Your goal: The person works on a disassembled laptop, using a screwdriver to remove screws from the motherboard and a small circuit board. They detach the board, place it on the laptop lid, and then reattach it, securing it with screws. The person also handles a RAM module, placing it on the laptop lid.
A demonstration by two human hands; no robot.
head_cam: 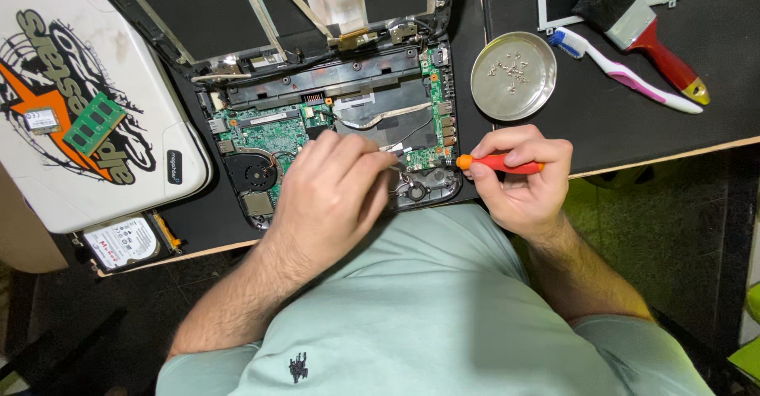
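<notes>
An opened laptop lies on the black desk with its green circuit board bare. My left hand rests on the board's near side, fingers bent down onto the parts by the lower right corner; whatever is under the fingertips is hidden. My right hand is closed around an orange-handled screwdriver, held level with its tip pointing left at the laptop's right edge. A round metal dish with several small screws sits just beyond that hand.
A white laptop lid with a memory stick on it lies at the left, a hard drive below it. A pink-and-white toothbrush and a red-handled brush lie at the right. The desk edge runs close to my body.
</notes>
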